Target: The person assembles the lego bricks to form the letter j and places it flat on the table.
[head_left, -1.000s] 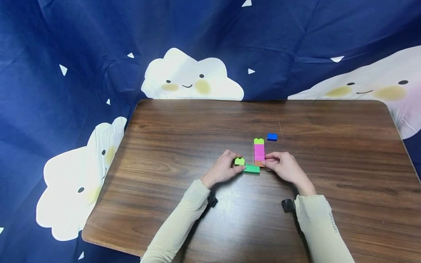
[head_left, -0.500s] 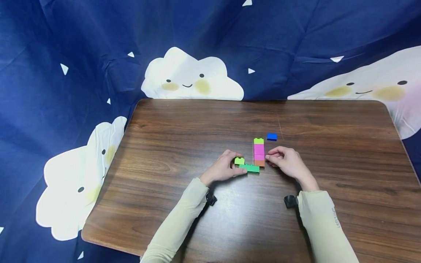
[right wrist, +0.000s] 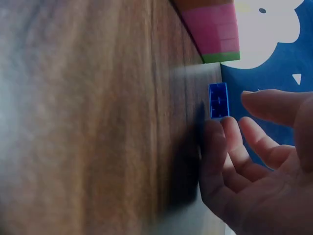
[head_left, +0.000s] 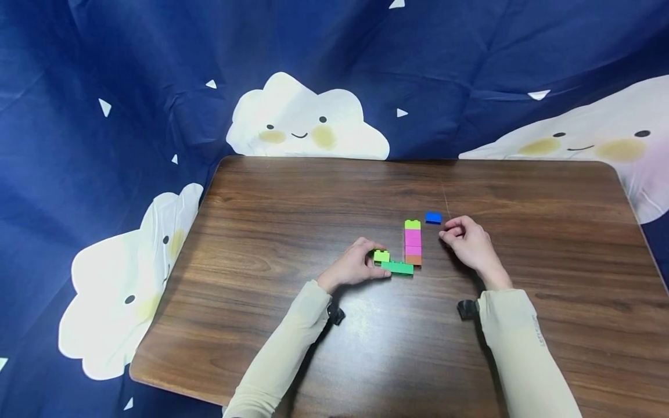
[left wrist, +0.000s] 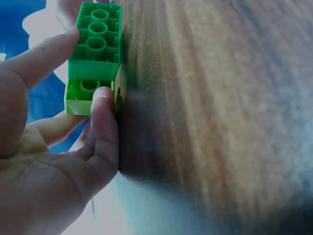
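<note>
My left hand point(head_left: 352, 266) grips a joined pair of toy bricks, a long green brick point(head_left: 399, 269) and a small lime brick point(head_left: 381, 256). In the left wrist view the thumb is against the green brick, a fingertip is on the lime brick, and their hollow undersides face the camera. By the green brick's right end stands a column with an orange brick point(head_left: 413, 260), pink bricks point(head_left: 413, 238) and a lime brick point(head_left: 412, 224). My right hand point(head_left: 473, 247) holds nothing; its loosely bent fingers are near a blue brick point(head_left: 433, 217), apart from it in the head view.
The brown wooden table point(head_left: 292, 209) carries all the bricks. A dark blue curtain point(head_left: 428, 64) with white clouds hangs behind and to the left. Each wrist wears a small black camera point(head_left: 467, 309).
My right hand has let go of the column at the orange brick and moved right and away from me, close to the blue brick. The left hand stays nearly still, keeping its grip.
</note>
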{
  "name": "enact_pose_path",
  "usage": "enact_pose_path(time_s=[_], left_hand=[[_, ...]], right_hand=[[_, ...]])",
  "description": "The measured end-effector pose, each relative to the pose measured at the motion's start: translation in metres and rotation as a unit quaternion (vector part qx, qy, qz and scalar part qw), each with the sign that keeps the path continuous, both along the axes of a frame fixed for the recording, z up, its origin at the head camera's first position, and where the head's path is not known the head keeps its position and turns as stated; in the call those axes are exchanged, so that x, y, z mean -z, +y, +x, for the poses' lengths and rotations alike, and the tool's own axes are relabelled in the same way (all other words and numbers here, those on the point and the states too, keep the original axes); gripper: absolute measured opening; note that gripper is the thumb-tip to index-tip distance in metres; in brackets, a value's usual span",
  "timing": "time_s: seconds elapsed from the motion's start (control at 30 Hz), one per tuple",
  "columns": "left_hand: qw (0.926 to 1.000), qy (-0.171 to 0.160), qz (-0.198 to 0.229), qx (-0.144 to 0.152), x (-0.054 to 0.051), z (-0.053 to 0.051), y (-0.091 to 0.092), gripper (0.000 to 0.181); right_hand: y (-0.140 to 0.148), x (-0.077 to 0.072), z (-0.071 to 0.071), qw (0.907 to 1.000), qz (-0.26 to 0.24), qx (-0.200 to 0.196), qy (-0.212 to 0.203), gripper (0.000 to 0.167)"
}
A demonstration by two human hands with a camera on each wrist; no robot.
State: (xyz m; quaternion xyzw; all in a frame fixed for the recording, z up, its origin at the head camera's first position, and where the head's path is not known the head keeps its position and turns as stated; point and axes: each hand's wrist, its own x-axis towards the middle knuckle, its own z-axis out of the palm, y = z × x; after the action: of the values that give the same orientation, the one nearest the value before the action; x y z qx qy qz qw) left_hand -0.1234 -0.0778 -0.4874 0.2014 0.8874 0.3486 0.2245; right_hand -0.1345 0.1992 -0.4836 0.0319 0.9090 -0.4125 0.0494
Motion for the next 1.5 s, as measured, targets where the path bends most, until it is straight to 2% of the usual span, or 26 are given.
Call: enact_pose_path(time_s=[0.27, 0.67, 1.03, 1.5], left_hand=[[0.9999, -0.011, 0.0, 0.0, 0.0, -0.002, -0.001, 0.058], [0.9997, -0.025, 0.007, -0.004, -0.001, -0.003, -0.002, 0.058], [0.9995, -0.029, 0.008, -0.008, -0.002, -0.003, -0.001, 0.057], [0.9994, -0.032, 0.002, -0.011, -0.001, -0.002, -0.001, 0.059]], right_hand=[[-0.002, 0.001, -0.016, 0.9991, 0.028, -0.007, 0.03, 0.029], [-0.005, 0.001, -0.036, 0.997, 0.071, -0.031, -0.005, 0.027], [-0.011, 0.001, -0.049, 0.9972, 0.07, -0.027, -0.004, 0.022], [-0.024, 0.004, -0.06, 0.9988, 0.043, -0.007, 0.024, 0.019]])
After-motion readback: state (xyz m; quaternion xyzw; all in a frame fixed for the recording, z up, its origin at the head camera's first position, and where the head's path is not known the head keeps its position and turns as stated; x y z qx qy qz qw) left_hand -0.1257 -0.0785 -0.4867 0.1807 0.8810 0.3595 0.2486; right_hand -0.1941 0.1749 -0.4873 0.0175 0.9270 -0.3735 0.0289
